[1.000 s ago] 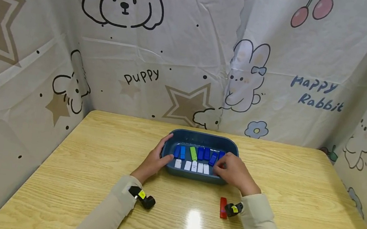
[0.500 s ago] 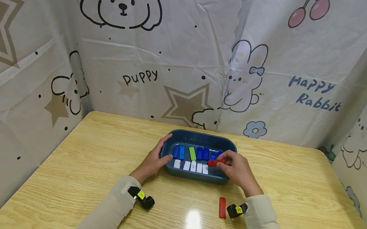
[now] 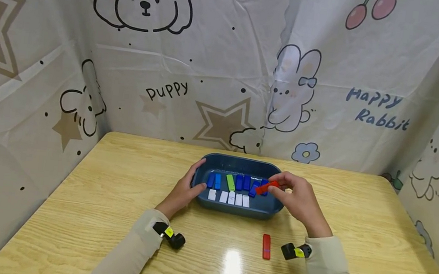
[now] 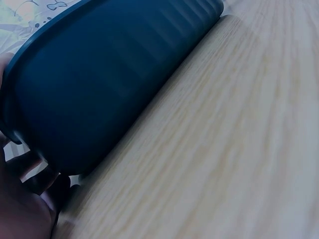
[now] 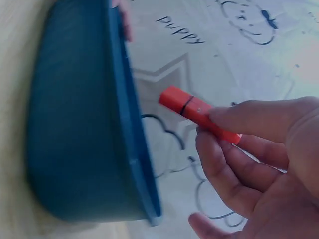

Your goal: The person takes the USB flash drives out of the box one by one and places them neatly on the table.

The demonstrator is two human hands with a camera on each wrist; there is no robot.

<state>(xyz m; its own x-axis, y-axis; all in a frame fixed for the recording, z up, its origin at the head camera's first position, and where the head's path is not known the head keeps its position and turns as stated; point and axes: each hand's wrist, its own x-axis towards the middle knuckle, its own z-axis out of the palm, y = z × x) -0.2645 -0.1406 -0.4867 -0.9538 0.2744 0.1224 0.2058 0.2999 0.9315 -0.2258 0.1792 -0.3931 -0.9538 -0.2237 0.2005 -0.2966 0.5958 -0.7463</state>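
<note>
My left hand (image 3: 180, 192) grips the left end of a dark blue-green plastic basin (image 3: 231, 209), thumb over the rim and fingers along the outer wall. Over the basin's right end, my right hand (image 3: 300, 201) pinches a small red capped stick (image 5: 174, 99), much like a USB drive, between thumb and fingertips. A dark line crosses it near one end. Inside the basin lie a front row of several white sticks (image 3: 231, 197) and a back row of several blue sticks (image 3: 239, 183), with one green stick (image 3: 230, 182) among them.
Another red stick (image 3: 266, 246) lies on the wooden table (image 3: 119, 216) in front of the basin, left of my right wrist. A printed cloth (image 3: 162, 66) hangs behind the table and at both sides.
My right hand has risen out of the basin with the red stick and drawn back to the right. The left hand keeps its hold on the basin.
</note>
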